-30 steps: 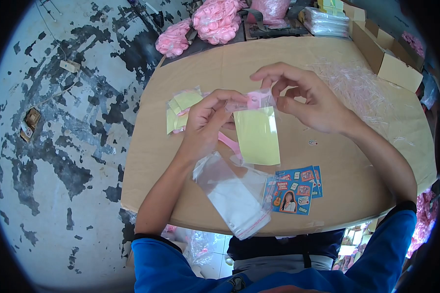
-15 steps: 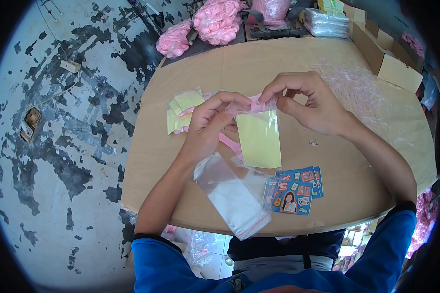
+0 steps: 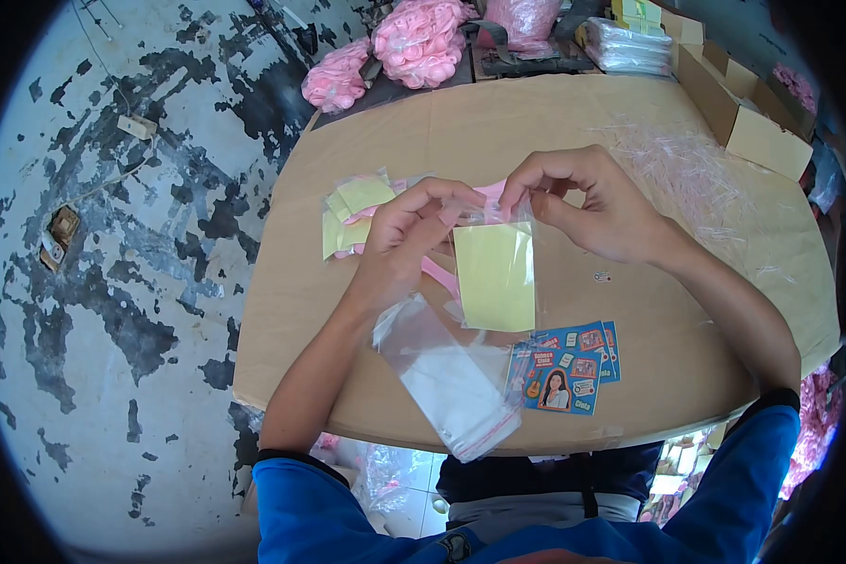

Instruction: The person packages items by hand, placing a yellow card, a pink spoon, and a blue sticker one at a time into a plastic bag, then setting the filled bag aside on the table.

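Between my hands hangs a clear plastic bag with a yellow card [image 3: 494, 282] inside. My left hand [image 3: 406, 230] pinches the bag's upper left corner, and my right hand [image 3: 587, 202] pinches its upper right. A pink strip [image 3: 492, 191] shows at the bag's top, partly hidden by my fingers; another pink strip [image 3: 440, 274] lies beneath, beside my left hand. Nearer my body is a stack of clear plastic bags [image 3: 456, 385], touching several blue printed cards [image 3: 562, 378]. Filled bags with yellow cards [image 3: 355, 209] lie left of my left hand.
A loose pile of thin clear plastic strands [image 3: 686, 179] spreads over the right of the brown-covered table [image 3: 423, 122]. An open cardboard box [image 3: 738, 117] stands at the back right. Bundled pink items [image 3: 421, 42] and stacked plastic packs [image 3: 627, 45] sit beyond the far edge.
The bag with the yellow card has dropped slightly toward me and hangs straighter. My right hand has shifted a little down and left along its top edge; my left hand barely moved.
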`<state>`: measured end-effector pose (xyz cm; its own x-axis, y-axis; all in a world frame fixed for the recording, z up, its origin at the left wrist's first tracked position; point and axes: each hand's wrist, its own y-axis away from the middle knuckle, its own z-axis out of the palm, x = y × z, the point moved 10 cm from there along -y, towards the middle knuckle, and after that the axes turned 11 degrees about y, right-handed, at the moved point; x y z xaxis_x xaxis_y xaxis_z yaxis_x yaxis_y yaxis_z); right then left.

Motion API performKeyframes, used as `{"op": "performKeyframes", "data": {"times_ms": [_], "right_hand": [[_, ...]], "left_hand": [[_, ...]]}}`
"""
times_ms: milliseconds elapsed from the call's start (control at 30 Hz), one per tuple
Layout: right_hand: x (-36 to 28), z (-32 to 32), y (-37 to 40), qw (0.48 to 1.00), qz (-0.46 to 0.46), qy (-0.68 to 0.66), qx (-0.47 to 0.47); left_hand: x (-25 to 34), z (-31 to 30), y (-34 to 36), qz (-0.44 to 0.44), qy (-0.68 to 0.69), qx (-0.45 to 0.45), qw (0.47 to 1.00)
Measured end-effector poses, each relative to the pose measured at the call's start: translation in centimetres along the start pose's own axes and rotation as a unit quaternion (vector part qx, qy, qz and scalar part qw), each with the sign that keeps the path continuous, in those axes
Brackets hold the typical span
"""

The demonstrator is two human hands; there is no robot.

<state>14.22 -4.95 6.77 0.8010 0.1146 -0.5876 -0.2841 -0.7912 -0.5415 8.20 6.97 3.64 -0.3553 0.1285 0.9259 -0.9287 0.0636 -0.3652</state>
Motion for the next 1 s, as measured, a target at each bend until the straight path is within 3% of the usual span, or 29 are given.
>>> {"op": "performKeyframes", "data": {"times_ms": [100, 433, 600, 733, 1000], "right_hand": [[-0.2, 0.3, 0.0, 1.000, -0.008, 0.000, -0.004], [-0.6, 0.2, 0.0, 1.000, -0.029, -0.003, 0.008], [-0.3, 0.6, 0.1, 0.999, 0.015, -0.031, -0.017], [-0.8, 0.8, 0.1, 0.999, -0.037, -0.028, -0.011], [-0.5, 1.6, 0.3, 0.999, -0.020, 0.002, -0.042]], "left_hand": [[0.1, 0.1, 0.0, 0.005, -0.043, -0.024, 0.999], [0.1, -0.4, 0.2, 0.013, -0.007, -0.017, 1.000], [0.4, -0.4, 0.0, 0.027, -0.040, -0.040, 0.998], [0.4, 0.0, 0.1, 0.005, -0.004, -0.046, 0.999], [-0.2, -0.1, 0.2, -0.018, 0.004, -0.041, 0.999]]}}
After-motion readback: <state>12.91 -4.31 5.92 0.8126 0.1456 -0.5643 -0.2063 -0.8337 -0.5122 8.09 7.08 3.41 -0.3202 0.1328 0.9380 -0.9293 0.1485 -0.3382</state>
